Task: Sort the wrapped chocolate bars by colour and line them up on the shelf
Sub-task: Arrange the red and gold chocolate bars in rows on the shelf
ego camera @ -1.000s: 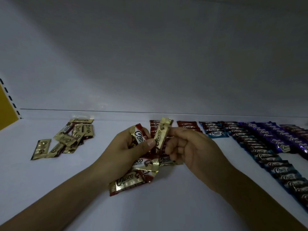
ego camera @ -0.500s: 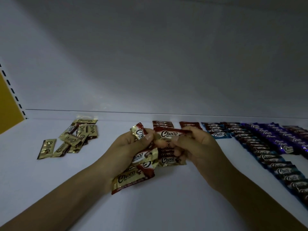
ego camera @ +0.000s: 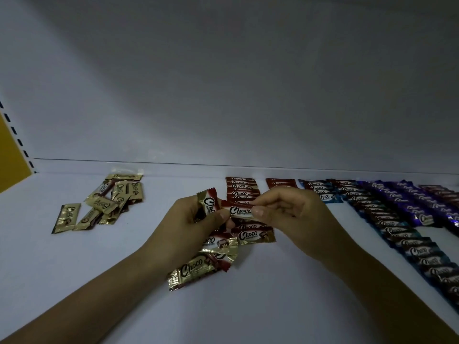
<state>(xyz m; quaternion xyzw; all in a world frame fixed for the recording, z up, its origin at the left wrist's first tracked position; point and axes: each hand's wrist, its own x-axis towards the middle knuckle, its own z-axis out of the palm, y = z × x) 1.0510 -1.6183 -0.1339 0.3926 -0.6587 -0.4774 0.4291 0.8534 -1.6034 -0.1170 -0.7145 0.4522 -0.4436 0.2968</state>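
My left hand (ego camera: 193, 224) grips a fanned bunch of red and gold wrapped bars (ego camera: 208, 249) above the white shelf (ego camera: 248, 306); one red bar (ego camera: 210, 202) sticks up from its fingers. My right hand (ego camera: 288, 214) pinches a single red bar (ego camera: 239, 210) flat by its right end, with my left thumb touching its left end. Under the hands runs a row of red bars (ego camera: 240, 188). A loose heap of gold bars (ego camera: 109, 199) lies at the left.
A second short red row (ego camera: 280, 182) starts beside the first. Light-blue bars (ego camera: 323, 193), a long dark-blue row (ego camera: 407, 242) and purple rows (ego camera: 422, 207) fill the right side. A yellow side panel (ego camera: 12, 155) stands at the far left. The white back wall (ego camera: 223, 95) closes the shelf.
My right hand has turned the single bar from upright, gold side showing, to flat with its red face up, and lowered it slightly toward the red row. The view has shifted slightly.
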